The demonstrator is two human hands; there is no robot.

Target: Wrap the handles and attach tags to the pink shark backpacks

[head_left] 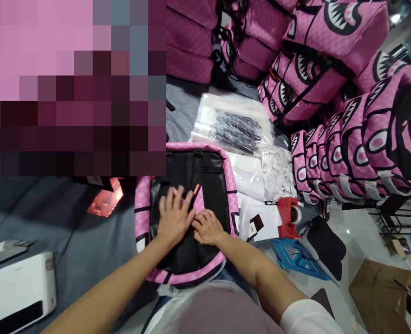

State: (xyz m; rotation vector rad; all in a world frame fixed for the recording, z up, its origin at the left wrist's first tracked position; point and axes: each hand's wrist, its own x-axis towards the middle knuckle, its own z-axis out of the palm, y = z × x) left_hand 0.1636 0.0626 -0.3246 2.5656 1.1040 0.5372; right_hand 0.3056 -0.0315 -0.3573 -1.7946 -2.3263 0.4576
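A pink backpack with a black back panel (191, 171) lies flat on the grey table in front of me, straps side up. My left hand (173, 215) rests palm down on the black panel, fingers spread flat. My right hand (207, 227) sits beside it, touching it, fingers curled and pressed onto the panel near a pink patch of the bag. What the right fingers hold, if anything, is hidden. A small red label (196, 189) shows just above my hands.
Many pink shark-mouth backpacks (348, 139) are stacked and lined up at the right and back. Clear plastic bags (233, 125) lie behind the bag. A red tape dispenser (290, 217), a blue stool (296, 260), a white device (24, 287) and a cardboard box (379, 287) surround me.
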